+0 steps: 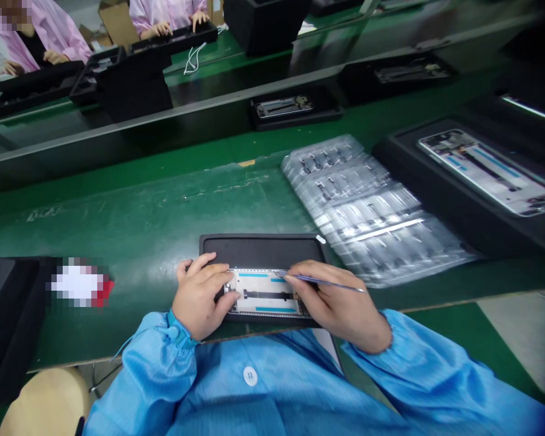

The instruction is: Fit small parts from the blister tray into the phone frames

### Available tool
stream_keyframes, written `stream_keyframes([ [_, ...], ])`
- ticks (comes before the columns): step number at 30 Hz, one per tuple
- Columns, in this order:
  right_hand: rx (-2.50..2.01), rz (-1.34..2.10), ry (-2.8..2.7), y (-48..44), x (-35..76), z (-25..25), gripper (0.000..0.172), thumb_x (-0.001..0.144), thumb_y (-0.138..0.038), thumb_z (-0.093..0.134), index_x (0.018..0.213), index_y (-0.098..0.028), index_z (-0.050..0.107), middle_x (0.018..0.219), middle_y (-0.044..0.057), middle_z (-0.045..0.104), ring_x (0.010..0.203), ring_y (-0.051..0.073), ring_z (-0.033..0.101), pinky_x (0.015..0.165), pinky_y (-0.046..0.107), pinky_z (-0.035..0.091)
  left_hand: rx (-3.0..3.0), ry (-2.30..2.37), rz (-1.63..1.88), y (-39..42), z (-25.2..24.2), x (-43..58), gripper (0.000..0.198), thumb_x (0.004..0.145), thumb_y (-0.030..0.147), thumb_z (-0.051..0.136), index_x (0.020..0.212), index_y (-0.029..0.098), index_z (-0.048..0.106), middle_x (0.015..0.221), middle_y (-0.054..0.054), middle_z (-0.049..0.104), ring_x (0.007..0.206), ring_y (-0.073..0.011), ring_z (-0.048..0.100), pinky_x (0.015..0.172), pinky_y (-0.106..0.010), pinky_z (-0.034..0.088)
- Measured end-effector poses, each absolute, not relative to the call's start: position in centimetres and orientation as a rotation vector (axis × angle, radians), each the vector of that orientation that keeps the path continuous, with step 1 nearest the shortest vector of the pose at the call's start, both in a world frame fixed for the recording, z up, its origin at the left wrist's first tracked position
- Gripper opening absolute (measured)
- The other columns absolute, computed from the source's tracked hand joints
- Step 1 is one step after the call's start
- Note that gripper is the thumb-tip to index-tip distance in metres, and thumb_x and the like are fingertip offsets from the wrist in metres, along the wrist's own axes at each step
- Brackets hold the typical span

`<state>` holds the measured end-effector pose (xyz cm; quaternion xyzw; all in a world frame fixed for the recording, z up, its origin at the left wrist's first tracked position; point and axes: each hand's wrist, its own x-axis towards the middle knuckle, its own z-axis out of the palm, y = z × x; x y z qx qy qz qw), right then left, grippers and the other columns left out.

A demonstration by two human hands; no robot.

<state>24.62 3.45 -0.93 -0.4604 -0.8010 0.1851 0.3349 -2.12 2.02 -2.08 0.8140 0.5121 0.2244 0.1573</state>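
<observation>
A phone frame [267, 293] with light-blue adhesive strips and a dark flex cable lies in a black foam tray [254, 248] at the table's front edge. My left hand [202, 297] holds its left end, thumb on the inner face and fingers along the upper edge. In my right hand [333, 303] are slim metal tweezers [329, 283], pinched between thumb and forefinger. Their tip touches or hovers just over the upper edge of the frame, near a blue strip; I cannot tell which. My right hand covers the frame's right end.
Clear plastic blister trays [376, 212] with small parts lie to the right, beside a black foam block [418, 163] bearing another phone frame [490, 172]. More frames sit in black trays [295, 115] on the conveyor behind. Two people in pink work across it. A stool [45, 402] stands lower left.
</observation>
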Motion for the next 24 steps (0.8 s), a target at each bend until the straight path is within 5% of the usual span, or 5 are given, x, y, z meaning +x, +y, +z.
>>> stream_keyframes([
  [24, -1.216, 0.431, -2.144, 3.63, 23.92, -0.95, 0.01, 0.094, -0.023, 0.053, 0.093, -0.022, 0.063, 0.088, 0.003, 0.073, 0.081, 0.018, 0.069, 0.078, 0.031, 0.055, 2.326, 1.48, 0.632, 1.98, -1.91, -2.06, 0.024, 0.086, 0.037, 0.07, 0.108, 0.027, 0.071, 0.12, -0.005, 0.073, 0.131, -0.0323, 0.052, 0.106, -0.057, 0.029],
])
